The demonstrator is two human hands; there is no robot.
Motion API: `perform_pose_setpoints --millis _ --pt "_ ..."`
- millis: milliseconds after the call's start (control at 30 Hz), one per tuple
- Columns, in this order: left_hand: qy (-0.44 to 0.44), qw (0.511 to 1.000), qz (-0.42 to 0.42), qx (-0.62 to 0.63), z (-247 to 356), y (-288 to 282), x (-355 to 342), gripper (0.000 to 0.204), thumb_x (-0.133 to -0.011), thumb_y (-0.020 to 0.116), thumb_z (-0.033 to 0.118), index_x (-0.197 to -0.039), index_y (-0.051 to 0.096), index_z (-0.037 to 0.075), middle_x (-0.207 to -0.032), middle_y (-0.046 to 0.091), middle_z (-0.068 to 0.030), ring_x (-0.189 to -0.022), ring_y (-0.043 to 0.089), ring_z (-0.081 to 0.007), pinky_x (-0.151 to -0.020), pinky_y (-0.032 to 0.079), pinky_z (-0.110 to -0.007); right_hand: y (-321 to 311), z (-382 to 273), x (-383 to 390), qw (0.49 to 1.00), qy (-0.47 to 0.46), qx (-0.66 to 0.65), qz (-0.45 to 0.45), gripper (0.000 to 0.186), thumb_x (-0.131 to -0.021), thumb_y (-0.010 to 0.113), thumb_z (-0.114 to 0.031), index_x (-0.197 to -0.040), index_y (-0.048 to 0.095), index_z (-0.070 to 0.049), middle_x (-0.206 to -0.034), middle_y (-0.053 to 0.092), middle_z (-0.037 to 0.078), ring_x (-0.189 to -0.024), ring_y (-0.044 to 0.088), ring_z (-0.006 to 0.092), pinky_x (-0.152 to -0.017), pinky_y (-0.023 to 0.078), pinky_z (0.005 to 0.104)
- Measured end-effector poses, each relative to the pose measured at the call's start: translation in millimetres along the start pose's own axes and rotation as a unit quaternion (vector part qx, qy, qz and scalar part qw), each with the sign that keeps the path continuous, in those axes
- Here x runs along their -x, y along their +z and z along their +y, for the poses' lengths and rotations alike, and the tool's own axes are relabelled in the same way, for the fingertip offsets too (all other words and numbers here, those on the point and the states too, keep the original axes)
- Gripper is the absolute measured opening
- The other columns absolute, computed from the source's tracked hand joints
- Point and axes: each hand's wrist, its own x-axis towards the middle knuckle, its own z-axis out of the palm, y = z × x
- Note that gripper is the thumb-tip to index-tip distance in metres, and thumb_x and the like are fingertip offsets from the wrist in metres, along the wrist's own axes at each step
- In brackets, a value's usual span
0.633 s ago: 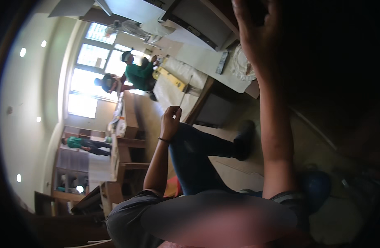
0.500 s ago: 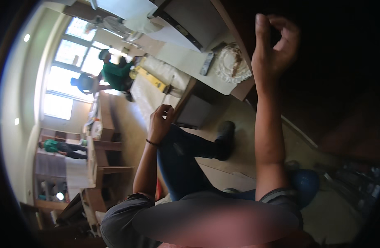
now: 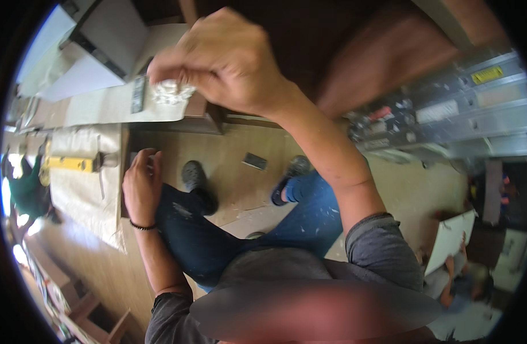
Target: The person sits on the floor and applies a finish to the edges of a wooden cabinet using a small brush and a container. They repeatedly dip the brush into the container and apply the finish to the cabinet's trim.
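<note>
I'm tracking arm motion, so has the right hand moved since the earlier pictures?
Yes, leftward: the right hand was right of the white plastic half a second ago; now it partly covers it in view.

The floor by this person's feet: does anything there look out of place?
Yes: a small dark rectangular piece lies askew on the floor, between the left shoe and the right shoe. It looks stray, perhaps dropped, though I can't tell. Pale specks also dot the jeans, possibly paint.
</note>
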Motion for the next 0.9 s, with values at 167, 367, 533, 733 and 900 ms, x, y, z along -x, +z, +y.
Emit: perform_pose_setpoints --millis 167,367,533,733,900 --pt "0.054 0.998 -0.002 0.014 -5 6 6 0.031 -0.104 0.059 0.035 -0.113 0.068 0.007 -0.095 0.073 -0.0193 -0.081 0.071 -0.0372 -0.069 0.053 -0.047 -46 -60 80 0.951 0.162 -0.003 -0.263 0.015 -0.091 0.076 -0.017 -0.105 0.078 -0.012 -0.083 0.074 0.001 -0.077 0.069 0.0188 -0.074 0.050 0.0344" --pt "0.064 0.997 -0.028 -0.017 -8 14 -3 0.037 -0.104 0.057 0.039 -0.115 0.068 0.006 -0.092 0.073 -0.0199 -0.081 0.071 -0.0388 -0.069 0.053 -0.049 -111 -105 91 0.922 0.257 0.040 -0.285 0.015 -0.083 0.085 -0.021 -0.090 0.077 -0.010 -0.075 0.072 0.002 -0.067 0.067 0.0177 -0.060 0.050 0.0321" --pt "0.060 0.995 -0.076 -0.038 5 20 -11 0.037 -0.104 0.057 0.040 -0.114 0.068 0.006 -0.079 0.071 -0.0189 -0.080 0.070 -0.0408 -0.069 0.053 -0.051 -102 -148 57 0.943 0.187 0.073 -0.266 0.032 -0.081 0.088 -0.028 -0.065 0.066 -0.010 -0.060 0.061 0.001 -0.050 0.059 0.0173 -0.045 0.042 0.0307" --pt "0.088 0.992 -0.074 -0.046 9 33 -27 0.038 -0.103 0.058 0.040 -0.112 0.070 0.006 -0.077 0.072 -0.0192 -0.082 0.071 -0.0407 -0.071 0.055 -0.052 -114 -191 3 0.933 0.131 0.128 -0.310 0.046 -0.085 0.080 -0.041 -0.062 0.052 -0.014 -0.058 0.047 -0.002 -0.051 0.055 0.0151 -0.045 0.042 0.0304" --pt "0.114 0.989 -0.081 -0.041 12 53 -38 0.041 -0.101 0.059 0.044 -0.111 0.070 0.006 -0.079 0.073 -0.0189 -0.084 0.072 -0.0408 -0.072 0.056 -0.052 -112 -223 -16 0.946 0.077 0.127 -0.288 0.046 -0.083 0.081 -0.038 -0.062 0.049 -0.013 -0.063 0.046 -0.002 -0.054 0.050 0.0124 -0.045 0.040 0.0277"
